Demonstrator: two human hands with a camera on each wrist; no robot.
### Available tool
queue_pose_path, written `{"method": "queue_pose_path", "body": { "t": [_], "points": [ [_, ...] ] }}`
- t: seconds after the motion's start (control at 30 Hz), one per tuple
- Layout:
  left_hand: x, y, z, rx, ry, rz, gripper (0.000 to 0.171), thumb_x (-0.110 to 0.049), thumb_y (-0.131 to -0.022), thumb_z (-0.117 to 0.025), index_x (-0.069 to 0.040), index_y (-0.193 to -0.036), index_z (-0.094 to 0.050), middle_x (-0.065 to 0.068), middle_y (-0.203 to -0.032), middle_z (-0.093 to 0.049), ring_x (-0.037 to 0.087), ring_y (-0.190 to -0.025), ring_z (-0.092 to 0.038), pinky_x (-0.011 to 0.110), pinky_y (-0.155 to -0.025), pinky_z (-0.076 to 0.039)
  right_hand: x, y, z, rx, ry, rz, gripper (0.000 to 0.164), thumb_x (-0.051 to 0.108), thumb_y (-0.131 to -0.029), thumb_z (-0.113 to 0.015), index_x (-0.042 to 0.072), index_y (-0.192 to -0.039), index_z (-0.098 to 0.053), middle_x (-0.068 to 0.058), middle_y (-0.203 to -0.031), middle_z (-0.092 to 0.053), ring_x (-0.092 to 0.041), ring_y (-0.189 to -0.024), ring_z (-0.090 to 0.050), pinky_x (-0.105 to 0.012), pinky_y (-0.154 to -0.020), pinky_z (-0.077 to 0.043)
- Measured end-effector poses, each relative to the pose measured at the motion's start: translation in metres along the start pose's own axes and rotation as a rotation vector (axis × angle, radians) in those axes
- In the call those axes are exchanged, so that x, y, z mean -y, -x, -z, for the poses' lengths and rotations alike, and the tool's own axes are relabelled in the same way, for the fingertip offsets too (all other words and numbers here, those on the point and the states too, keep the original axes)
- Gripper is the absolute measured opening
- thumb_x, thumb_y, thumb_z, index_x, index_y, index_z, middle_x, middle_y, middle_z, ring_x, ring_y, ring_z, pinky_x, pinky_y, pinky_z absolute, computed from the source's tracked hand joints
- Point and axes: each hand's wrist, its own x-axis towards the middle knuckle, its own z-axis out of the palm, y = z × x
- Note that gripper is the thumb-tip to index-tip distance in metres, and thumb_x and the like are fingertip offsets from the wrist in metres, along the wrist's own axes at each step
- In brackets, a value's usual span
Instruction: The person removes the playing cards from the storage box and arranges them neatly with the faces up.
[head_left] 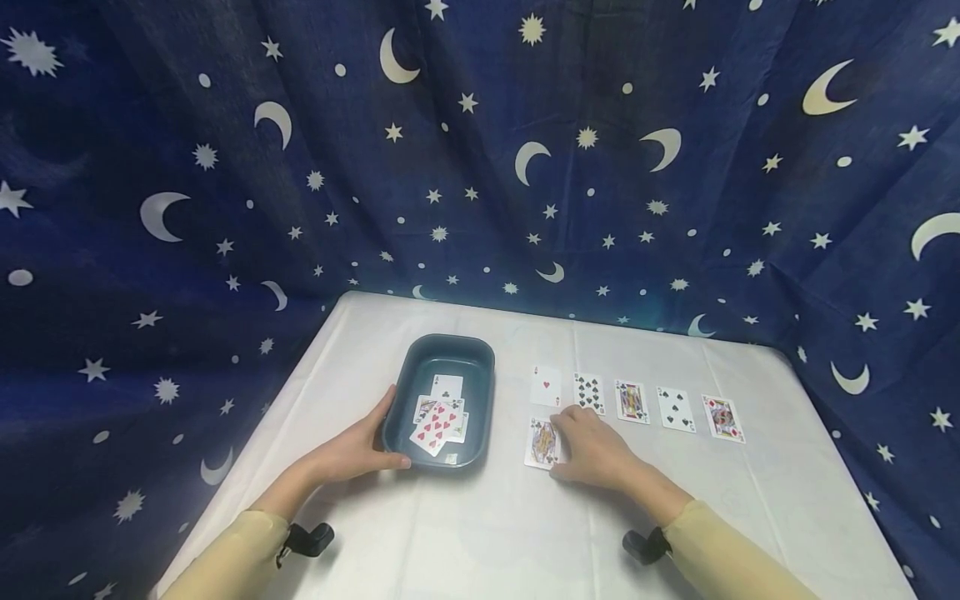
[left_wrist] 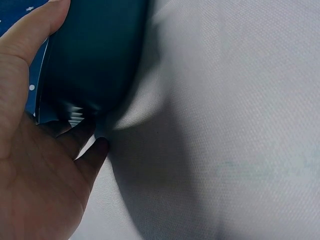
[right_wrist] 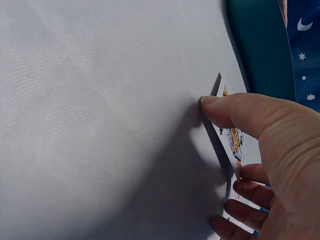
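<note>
A dark teal tray (head_left: 484,400) stands on the white cloth in the head view, with several playing cards (head_left: 433,432) lying loosely overlapped inside, a red-heart card uppermost. My left hand (head_left: 352,450) holds its near left corner, thumb against the near side and fingers along the left wall; the left wrist view shows fingertips touching the tray. Right of the tray, my right hand (head_left: 597,450) pinches a face card (head_left: 540,443) by its right side, between thumb and fingers. In the right wrist view, this card (right_wrist: 234,142) looks tilted, with a shadow beside it.
Beyond my right hand runs a row of face-up cards: an ace of hearts (head_left: 546,386), a spade card (head_left: 589,392), a face card (head_left: 632,402), another spade card (head_left: 677,409) and a red face card (head_left: 723,418). A dark blue moon-and-star curtain (head_left: 480,150) hangs behind the table.
</note>
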Motion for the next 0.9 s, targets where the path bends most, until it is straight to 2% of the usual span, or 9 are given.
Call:
{"method": "queue_pose_path", "body": {
  "t": [0.37,0.9],
  "points": [
    [0.0002,0.0008,0.0024,0.019,0.001,0.035,0.131,-0.05,-0.079,-0.087,-0.023,-0.165,0.007,0.007,-0.171,-0.001,0.031,-0.155,-0.006,0.052,-0.124,-0.013,-0.0007,-0.0077,0.0026,0.005,-0.007,0.01,0.086,0.039,-0.066,-0.091,0.002,-0.138,-0.061,-0.011,-0.128,-0.06,-0.03,-0.118,-0.056,-0.046,-0.103,-0.049],
    [-0.0001,0.0008,0.0024,0.02,-0.007,0.03,0.13,-0.047,-0.08,-0.086,-0.02,-0.165,0.008,0.009,-0.171,0.001,0.034,-0.155,-0.006,0.054,-0.123,-0.013,0.001,-0.0088,0.006,0.023,-0.032,-0.007,0.086,0.037,-0.065,-0.092,0.001,-0.137,-0.062,-0.01,-0.126,-0.059,-0.029,-0.116,-0.055,-0.045,-0.102,-0.049]
  ]
}}
